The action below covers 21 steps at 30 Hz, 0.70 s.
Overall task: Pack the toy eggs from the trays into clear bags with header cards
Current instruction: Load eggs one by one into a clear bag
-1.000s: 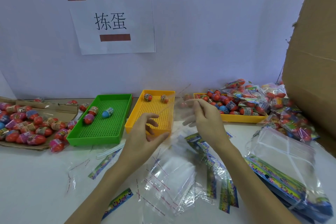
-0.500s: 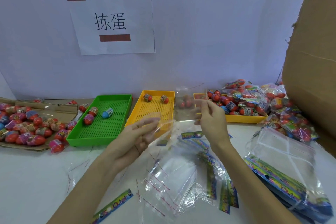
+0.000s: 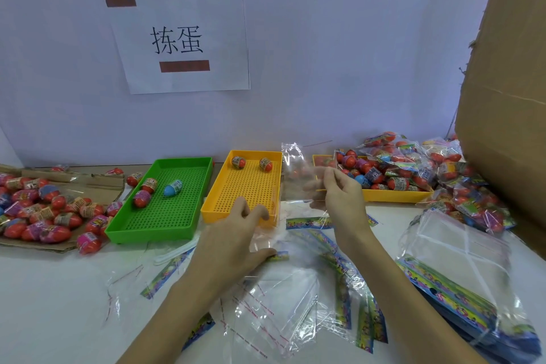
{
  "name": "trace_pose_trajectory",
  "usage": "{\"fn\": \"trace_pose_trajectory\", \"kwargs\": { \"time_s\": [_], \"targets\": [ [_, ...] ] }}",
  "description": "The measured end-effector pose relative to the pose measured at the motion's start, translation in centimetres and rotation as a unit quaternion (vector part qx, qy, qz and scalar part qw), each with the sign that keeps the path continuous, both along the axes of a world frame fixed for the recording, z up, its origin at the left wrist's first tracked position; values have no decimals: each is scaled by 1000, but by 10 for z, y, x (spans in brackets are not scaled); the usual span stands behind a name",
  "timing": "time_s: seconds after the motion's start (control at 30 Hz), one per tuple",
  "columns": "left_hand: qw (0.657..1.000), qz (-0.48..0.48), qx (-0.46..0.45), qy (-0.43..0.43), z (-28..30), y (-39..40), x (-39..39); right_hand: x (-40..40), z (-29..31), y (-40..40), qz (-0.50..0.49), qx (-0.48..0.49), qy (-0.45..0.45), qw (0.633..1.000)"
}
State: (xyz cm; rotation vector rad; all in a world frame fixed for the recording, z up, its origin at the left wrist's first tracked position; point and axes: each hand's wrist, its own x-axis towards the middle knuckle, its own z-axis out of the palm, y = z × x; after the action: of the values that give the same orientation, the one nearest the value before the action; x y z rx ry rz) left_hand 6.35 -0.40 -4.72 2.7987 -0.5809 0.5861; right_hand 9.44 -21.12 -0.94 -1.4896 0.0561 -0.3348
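Note:
My right hand (image 3: 339,195) pinches a clear bag (image 3: 295,174) by its edge and holds it upright above the table, beside the near yellow tray (image 3: 245,183). That tray holds two toy eggs (image 3: 266,164) at its far end. My left hand (image 3: 236,233) hovers low in front of the tray with loosely curled fingers, its thumb next to a colourful header card (image 3: 279,256). The green tray (image 3: 147,235) holds three eggs (image 3: 172,188). More header cards (image 3: 310,222) and clear bags (image 3: 280,304) lie scattered below my hands.
Loose eggs (image 3: 44,210) are piled on flat cardboard at the left. A second yellow tray (image 3: 393,195) at the right holds eggs and packed bags. A bundle of cards in plastic (image 3: 458,275) lies near right, beside a large cardboard box (image 3: 508,97).
My left hand let go of the clear bag's lower edge and dropped towards the header cards on the table. My right hand kept hold of the bag and raised it slightly.

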Motion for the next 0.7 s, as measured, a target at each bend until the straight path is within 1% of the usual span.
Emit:
{"fn": "trace_pose_trajectory", "kwargs": {
  "time_s": [0.03, 0.07, 0.1, 0.13, 0.17, 0.2, 0.23, 0.27, 0.3, 0.33, 0.37, 0.47, 0.53, 0.6, 0.67, 0.7],
  "targets": [
    [1000, 8, 11, -12, 1, -1, -1, -1, 1, 0, 15, 23, 12, 1000],
    [1000, 11, -1, -22, 1, -2, -1, -1, 2, 0, 29, 42, 23, 998],
    [999, 10, -43, -26, 1, -3, -1, -2, 2, 1, 43, 59, 33, 997],
    [993, 8, -113, -29, 2, -4, -1, -3, 4, 2, 57, 73, 42, 995],
    [979, 9, -200, -29, 4, -4, 0, -4, 5, 3, 72, 84, 50, 993],
    [953, 11, -303, -8, 7, -4, 1, -5, 6, 5, 88, 88, 55, 991],
    [910, 4, -412, 39, 10, -3, 2, -6, 6, 7, 109, 84, 59, 989],
    [853, -17, -512, 100, 16, -3, 2, -8, 6, 9, 135, 73, 60, 986],
    [795, -37, -585, 158, 20, -2, 2, -10, 6, 11, 166, 53, 58, 983],
    [751, -53, -628, 196, 23, 0, 3, -12, 5, 13, 195, 28, 54, 979],
    [730, -60, -647, 214, 22, 2, 4, -13, 3, 15, 218, 4, 52, 975],
    [719, -52, -664, 198, 19, 2, 4, -14, -2, 19, 248, -22, 58, 967],
    [724, -51, -663, 183, 17, 3, 4, -13, -4, 17, 265, -43, 60, 961],
    [731, -62, -653, 187, 18, 4, 4, -12, -3, 13, 273, -67, 66, 957],
    [748, -71, -629, 199, 20, 5, 4, -11, -2, 15, 233, -71, 67, 967],
    [761, -72, -613, 200, 20, 4, 4, -10, -1, 16, 187, -76, 49, 978]
  ]
}}
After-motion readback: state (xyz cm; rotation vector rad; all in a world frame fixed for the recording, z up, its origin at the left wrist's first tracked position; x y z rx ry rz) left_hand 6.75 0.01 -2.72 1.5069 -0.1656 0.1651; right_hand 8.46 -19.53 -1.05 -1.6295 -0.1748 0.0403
